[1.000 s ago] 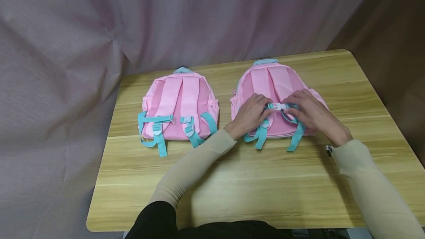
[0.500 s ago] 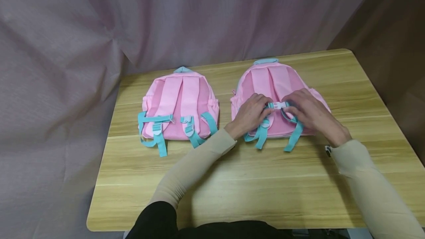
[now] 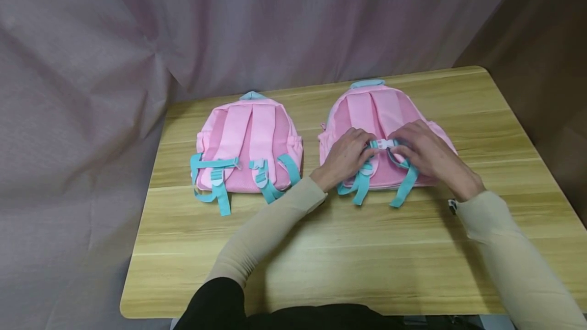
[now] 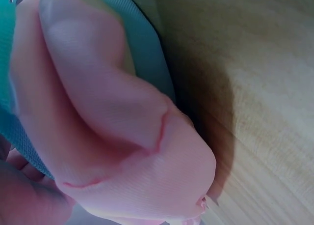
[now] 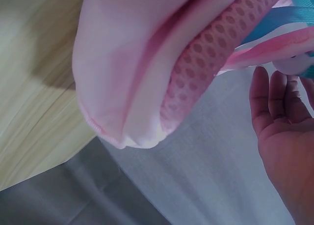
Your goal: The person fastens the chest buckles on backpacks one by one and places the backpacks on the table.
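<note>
Two pink backpacks lie on the table with their shoulder straps up. Over the right backpack, a white buckle on teal straps spans the gap between my hands, its halves joined. My left hand pinches its left end, and my right hand pinches the right end. A loose teal strap dangles below the right hand. In the left wrist view, the backpack's pink side hides most of the left hand. The right wrist view has the right hand with fingers bent near the teal webbing.
The left backpack lies beside my left forearm, with teal straps trailing over its lower edge. Both bags are on a wooden table. A grey-mauve curtain hangs behind the table and along its left side.
Both hands keep their hold on the buckle and barely move. The loose teal strap under the right hand has swung slightly left.
</note>
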{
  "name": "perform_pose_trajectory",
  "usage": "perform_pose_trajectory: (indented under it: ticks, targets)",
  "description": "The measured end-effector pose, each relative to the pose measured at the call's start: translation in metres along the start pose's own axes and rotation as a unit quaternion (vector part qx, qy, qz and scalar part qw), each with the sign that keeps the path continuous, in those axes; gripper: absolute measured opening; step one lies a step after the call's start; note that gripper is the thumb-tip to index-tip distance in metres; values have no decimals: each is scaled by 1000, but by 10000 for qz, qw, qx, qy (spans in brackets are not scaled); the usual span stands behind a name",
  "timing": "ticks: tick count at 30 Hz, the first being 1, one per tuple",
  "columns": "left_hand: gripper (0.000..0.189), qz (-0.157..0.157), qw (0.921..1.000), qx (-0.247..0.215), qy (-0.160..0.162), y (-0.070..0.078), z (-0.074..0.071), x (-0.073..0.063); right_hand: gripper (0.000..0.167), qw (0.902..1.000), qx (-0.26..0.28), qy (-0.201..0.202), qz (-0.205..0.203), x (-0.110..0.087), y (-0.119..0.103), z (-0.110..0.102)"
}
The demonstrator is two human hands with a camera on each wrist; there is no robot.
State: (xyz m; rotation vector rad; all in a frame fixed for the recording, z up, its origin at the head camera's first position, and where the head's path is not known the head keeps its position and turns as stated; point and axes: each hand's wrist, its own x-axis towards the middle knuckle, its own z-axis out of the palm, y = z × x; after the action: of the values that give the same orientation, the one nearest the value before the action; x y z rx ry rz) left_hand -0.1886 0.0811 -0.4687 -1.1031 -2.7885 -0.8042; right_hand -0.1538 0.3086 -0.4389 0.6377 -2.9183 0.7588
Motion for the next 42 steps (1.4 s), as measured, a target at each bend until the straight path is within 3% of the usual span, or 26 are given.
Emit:
perform_pose_trajectory:
  ticks: [16,28,42]
  targets:
    - [32,276,9990,-320,143,-3,2,1,21,9995,99,128,-254,1,0,3]
    - [33,-153,9984,-465,290,-1,3,0,23,9995,163,215,-173,-1,-1,0]
    - [31,-114,9986,-502,153,3,3,2,22,9997,188,69,-134,0,-3,0]
